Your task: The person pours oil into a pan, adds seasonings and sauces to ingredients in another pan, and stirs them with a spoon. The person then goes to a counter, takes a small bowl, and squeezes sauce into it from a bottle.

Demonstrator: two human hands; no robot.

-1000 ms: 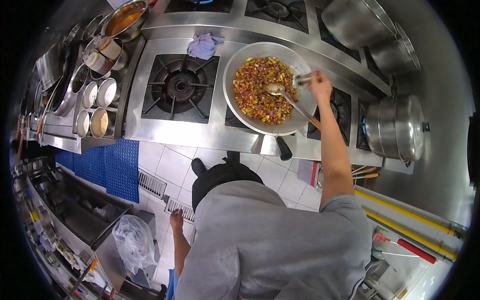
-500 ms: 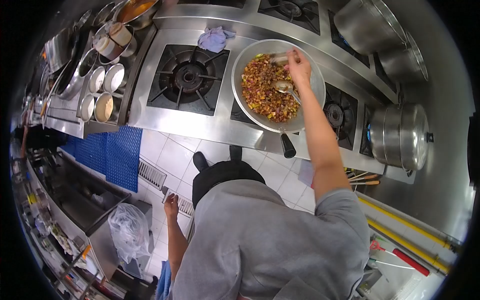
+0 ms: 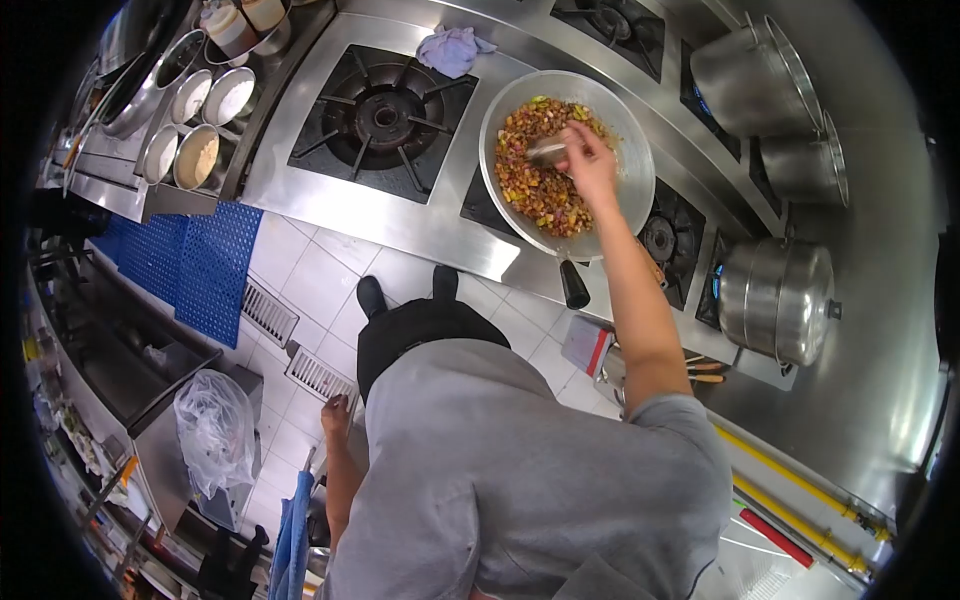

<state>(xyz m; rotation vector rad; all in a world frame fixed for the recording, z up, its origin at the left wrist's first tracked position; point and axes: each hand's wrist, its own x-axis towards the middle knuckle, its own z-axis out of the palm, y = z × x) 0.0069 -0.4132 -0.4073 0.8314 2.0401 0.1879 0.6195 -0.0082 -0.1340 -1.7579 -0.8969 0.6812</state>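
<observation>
A wide metal frying pan [image 3: 637, 185] with a black handle [image 3: 574, 286] sits on the stove. Diced, browned food [image 3: 540, 195] with yellow-green bits fills much of its left side. Over the food is my right hand [image 3: 590, 160], fingers closed round a small silvery object [image 3: 546, 151]; blur and the fingers hide its exact kind. Low at my left side, above the tiled floor, hangs my left hand [image 3: 335, 414]. Its fingers are curled; whether anything small is in them cannot be seen.
Left of the pan is a burner [image 3: 386, 118], with a purple cloth [image 3: 452, 50] behind it. Pots [image 3: 765, 300] stand over blue flames at the right. Metal cups of powder [image 3: 196, 157] and squeeze bottles [image 3: 228, 28] are at the left. A plastic bag [image 3: 215, 430] hangs lower left.
My right hand has come down from the pan's far side to over its middle. The spoon that lay in the food is no longer separately visible. The whole view has shifted slightly.
</observation>
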